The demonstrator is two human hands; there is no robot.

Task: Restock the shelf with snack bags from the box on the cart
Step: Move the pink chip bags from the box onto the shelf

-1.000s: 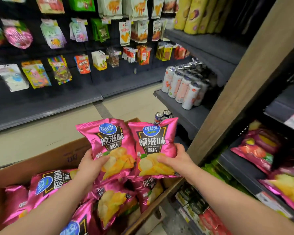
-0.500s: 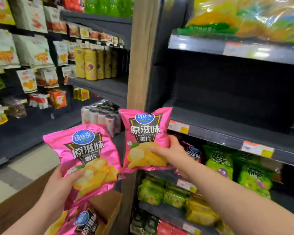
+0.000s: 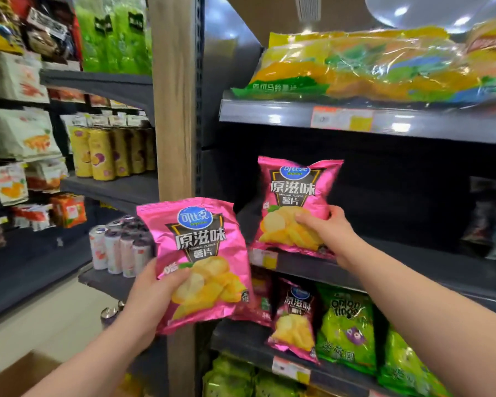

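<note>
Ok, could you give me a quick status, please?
Left hand grips one pink bag, short of the shelf. Right hand holds second bag at middle shelf edge. No obstruction visible.

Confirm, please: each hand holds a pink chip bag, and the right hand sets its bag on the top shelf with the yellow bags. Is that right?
Not the top shelf: the head view shows the right hand setting its pink bag on the dark shelf below the yellow bags.

A wooden post [image 3: 172, 110] stands upright. Left of it, yellow tubes [image 3: 100, 156] stand in a row, with white cans [image 3: 113, 250] grouped lower down. Right of it, green onion-ring bags [image 3: 345, 325] stand low, and yellow bags [image 3: 355, 73] lie flat high up.
</note>
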